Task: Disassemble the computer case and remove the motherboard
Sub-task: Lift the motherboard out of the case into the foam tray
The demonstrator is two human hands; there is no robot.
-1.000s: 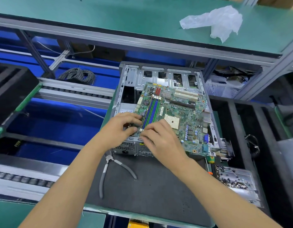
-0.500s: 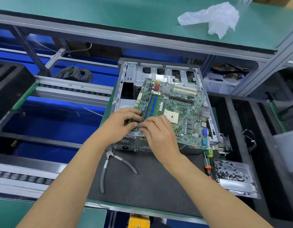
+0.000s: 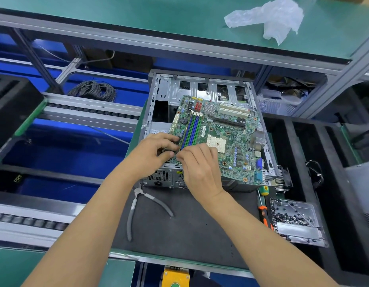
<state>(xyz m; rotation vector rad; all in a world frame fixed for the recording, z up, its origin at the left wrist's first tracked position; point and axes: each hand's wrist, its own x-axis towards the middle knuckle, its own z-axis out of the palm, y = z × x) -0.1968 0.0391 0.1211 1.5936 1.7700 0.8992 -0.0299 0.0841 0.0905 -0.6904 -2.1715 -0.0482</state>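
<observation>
Head view: left hand [image 3: 153, 156] and right hand [image 3: 197, 166] meeting at near-left corner of green motherboard [image 3: 218, 137], fingertips almost touching. Left grip narrow, fingers curled and pinching board edge and a small dark part there; cannot tell what that part is. Right grip likewise narrow, fingertips [image 3: 180, 155] pinching at near ends of blue and green memory slots [image 3: 191, 131]; exact thing pinched hidden by fingers. Motherboard tilted, sitting over open grey computer case [image 3: 200, 90], extending away from and right of both grips. Case lying on dark mat [image 3: 189, 224] on bench [image 3: 121, 270], directly beneath and beyond grips. Pliers [image 3: 138, 208] with grey handles spread open on mat, just nearer than left grip, below left wrist. Well right of right grip: screwdriver [image 3: 263, 206] with green and orange on handle, then clear tray [image 3: 299, 233] of small dark screws. Far beyond grips, crumpled clear plastic bag [image 3: 270, 19] on upper green shelf [image 3: 138, 15]. Coil of grey cable [image 3: 94, 91] beyond and left of left grip.
</observation>
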